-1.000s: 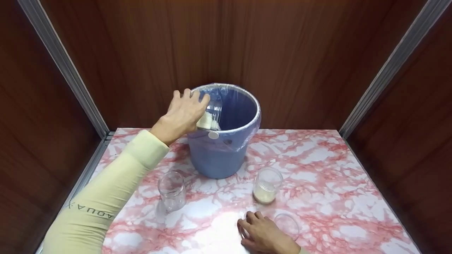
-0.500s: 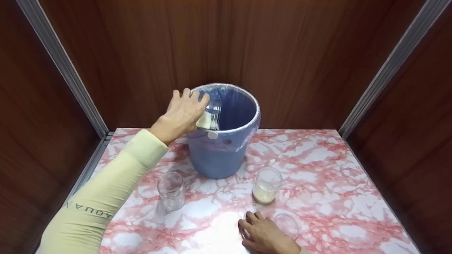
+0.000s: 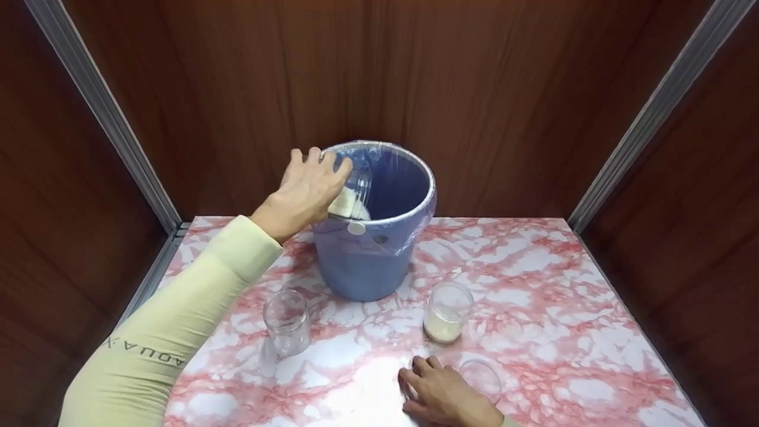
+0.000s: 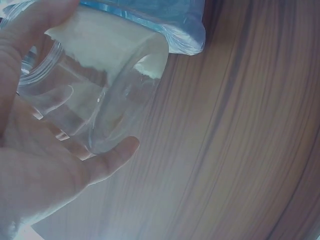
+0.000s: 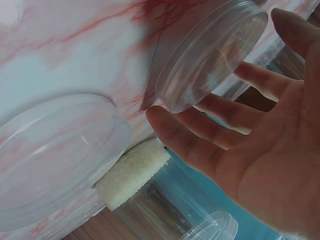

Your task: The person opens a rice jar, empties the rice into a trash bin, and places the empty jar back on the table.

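Observation:
My left hand (image 3: 311,187) grips a clear jar (image 4: 85,100) tipped on its side over the near left rim of a blue bin (image 3: 362,267). White grains lie along the jar's lower side, and part of the jar is hidden behind the fingers. On the table, my right hand (image 3: 445,391) has its thumb and fingers around a clear round lid (image 5: 215,55), which it hides for the most part in the head view. A second clear lid (image 3: 480,379) lies flat beside that hand. Just beyond stands a clear jar with rice (image 3: 443,326) at its bottom.
A clear jar (image 3: 287,326) without visible contents stands left of centre, in front of the bin. A thin plastic liner (image 3: 409,234) folds over the bin's rim. Dark wood-pattern walls (image 3: 504,107) enclose the red-and-white marbled table (image 3: 563,332) at the back and sides.

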Motion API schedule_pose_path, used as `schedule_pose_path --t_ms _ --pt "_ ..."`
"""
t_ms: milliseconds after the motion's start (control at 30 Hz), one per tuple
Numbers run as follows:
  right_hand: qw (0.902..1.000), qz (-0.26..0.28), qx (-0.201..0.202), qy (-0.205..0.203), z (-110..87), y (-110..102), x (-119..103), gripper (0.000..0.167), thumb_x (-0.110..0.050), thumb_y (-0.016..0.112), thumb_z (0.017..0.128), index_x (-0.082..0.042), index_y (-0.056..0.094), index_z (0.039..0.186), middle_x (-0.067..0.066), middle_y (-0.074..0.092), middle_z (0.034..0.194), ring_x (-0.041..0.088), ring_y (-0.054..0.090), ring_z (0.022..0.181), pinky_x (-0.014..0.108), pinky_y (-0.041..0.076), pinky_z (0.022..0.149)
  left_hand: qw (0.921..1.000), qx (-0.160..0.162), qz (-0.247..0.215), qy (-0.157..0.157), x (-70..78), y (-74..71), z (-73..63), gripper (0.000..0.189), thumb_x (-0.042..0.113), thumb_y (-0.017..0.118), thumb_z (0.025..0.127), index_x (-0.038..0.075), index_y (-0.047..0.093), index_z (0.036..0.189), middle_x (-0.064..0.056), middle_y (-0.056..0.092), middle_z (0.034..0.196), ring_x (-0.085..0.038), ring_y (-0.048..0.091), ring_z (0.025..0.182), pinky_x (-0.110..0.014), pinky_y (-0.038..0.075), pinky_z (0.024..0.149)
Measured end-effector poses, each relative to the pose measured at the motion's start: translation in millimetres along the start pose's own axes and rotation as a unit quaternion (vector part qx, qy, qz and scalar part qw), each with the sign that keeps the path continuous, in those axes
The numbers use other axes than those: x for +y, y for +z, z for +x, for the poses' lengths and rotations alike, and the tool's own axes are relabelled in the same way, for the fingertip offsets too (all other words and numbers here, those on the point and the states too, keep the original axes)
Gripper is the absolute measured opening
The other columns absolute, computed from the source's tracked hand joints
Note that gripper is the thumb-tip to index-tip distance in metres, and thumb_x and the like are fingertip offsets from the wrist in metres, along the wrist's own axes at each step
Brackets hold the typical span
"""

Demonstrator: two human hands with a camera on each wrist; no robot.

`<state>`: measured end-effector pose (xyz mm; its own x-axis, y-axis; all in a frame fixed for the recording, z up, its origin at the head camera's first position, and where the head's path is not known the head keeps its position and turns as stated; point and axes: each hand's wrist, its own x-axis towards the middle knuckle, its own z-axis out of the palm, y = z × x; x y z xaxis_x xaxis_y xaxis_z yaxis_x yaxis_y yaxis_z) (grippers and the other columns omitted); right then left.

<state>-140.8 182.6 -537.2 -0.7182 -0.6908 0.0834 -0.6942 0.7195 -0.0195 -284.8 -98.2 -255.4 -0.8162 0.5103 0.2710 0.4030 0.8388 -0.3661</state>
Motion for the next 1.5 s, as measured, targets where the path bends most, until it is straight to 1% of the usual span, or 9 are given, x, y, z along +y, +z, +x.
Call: schedule_pose_path --t_ms 133,333,667,833,900,1067,1233,1500 --pt "1.0000 -0.001 0.004 -0.003 0.2 -0.1 -0.1 0.032 -0.045 0.065 0.086 -0.022 0.059 0.108 -0.001 0.057 0.102 0.018 0.053 0.084 0.026 0.036 0.051 1.0000 0.002 0.005 0.002 -0.2 0.5 -0.5 0.067 0.012 0.074 0.075 0.005 0.045 0.134 -0.023 0.056 0.123 -0.044 0.053 0.112 -0.059 0.045 0.088" --pt "1.0000 0.002 0.000 -0.001 0.6 0.6 0.4 0.034 -0.045 0.065 0.086 -0.022 0.059 0.110 0.000 0.057 0.103 0.018 0.053 0.085 0.027 0.037 0.052 0.9999 -0.003 0.010 -0.001 0.0 -0.7 -0.3 0.063 0.012 0.072 0.077 0.006 0.046 0.134 -0.024 0.056 0.124 -0.044 0.052 0.113 -0.059 0.045 0.090" --pt "0.9998 0.007 -0.018 0.001 0.8 0.7 1.5 0.037 -0.046 0.064 0.087 -0.021 0.060 0.114 0.002 0.059 0.108 0.020 0.054 0.090 0.028 0.041 0.055 0.9998 0.012 0.013 0.001 2.2 -2.0 2.5 0.060 0.010 0.073 0.075 0.005 0.048 0.129 -0.023 0.058 0.119 -0.043 0.053 0.110 -0.058 0.045 0.089" --pt "0.9997 0.009 -0.022 0.001 0.7 -0.2 1.1 0.037 -0.045 0.064 0.087 -0.021 0.060 0.115 0.002 0.058 0.109 0.021 0.055 0.091 0.028 0.042 0.056 0.9995 -0.003 0.031 0.001 3.8 -3.0 5.2 0.059 0.011 0.072 0.078 0.006 0.048 0.131 -0.023 0.058 0.121 -0.043 0.052 0.113 -0.060 0.044 0.093" --pt "0.9998 0.006 -0.021 0.002 0.6 -0.8 0.9 0.038 -0.045 0.064 0.086 -0.021 0.059 0.115 0.003 0.058 0.108 0.021 0.054 0.090 0.028 0.042 0.055 0.9991 -0.010 0.040 0.004 5.1 -3.4 6.4 0.062 0.013 0.072 0.078 0.007 0.046 0.134 -0.023 0.057 0.123 -0.043 0.052 0.115 -0.061 0.043 0.095" --pt "0.9997 -0.003 -0.025 0.003 0.7 -2.3 0.2 0.039 -0.047 0.065 0.086 -0.021 0.058 0.115 0.003 0.058 0.109 0.021 0.054 0.089 0.029 0.043 0.056 0.9984 -0.014 0.054 0.008 7.0 -3.3 7.1 0.067 0.015 0.072 0.078 0.007 0.044 0.138 -0.023 0.055 0.127 -0.043 0.051 0.118 -0.061 0.042 0.097" --pt "0.9995 -0.001 -0.032 0.004 0.6 -3.3 0.3 0.039 -0.047 0.065 0.086 -0.022 0.058 0.115 0.003 0.058 0.109 0.021 0.054 0.089 0.030 0.043 0.056 0.9980 -0.018 0.060 0.005 6.4 -5.0 7.6 0.066 0.015 0.071 0.079 0.008 0.043 0.138 -0.023 0.055 0.129 -0.043 0.050 0.119 -0.062 0.041 0.099" --pt "0.9995 0.003 -0.032 0.002 1.4 -4.0 -0.3 0.039 -0.047 0.065 0.086 -0.021 0.058 0.115 0.004 0.057 0.108 0.021 0.053 0.088 0.029 0.041 0.054 0.9977 -0.029 0.061 0.003 7.4 -9.2 11.3 0.072 0.016 0.072 0.079 0.009 0.040 0.143 -0.023 0.052 0.135 -0.044 0.048 0.123 -0.062 0.039 0.102"
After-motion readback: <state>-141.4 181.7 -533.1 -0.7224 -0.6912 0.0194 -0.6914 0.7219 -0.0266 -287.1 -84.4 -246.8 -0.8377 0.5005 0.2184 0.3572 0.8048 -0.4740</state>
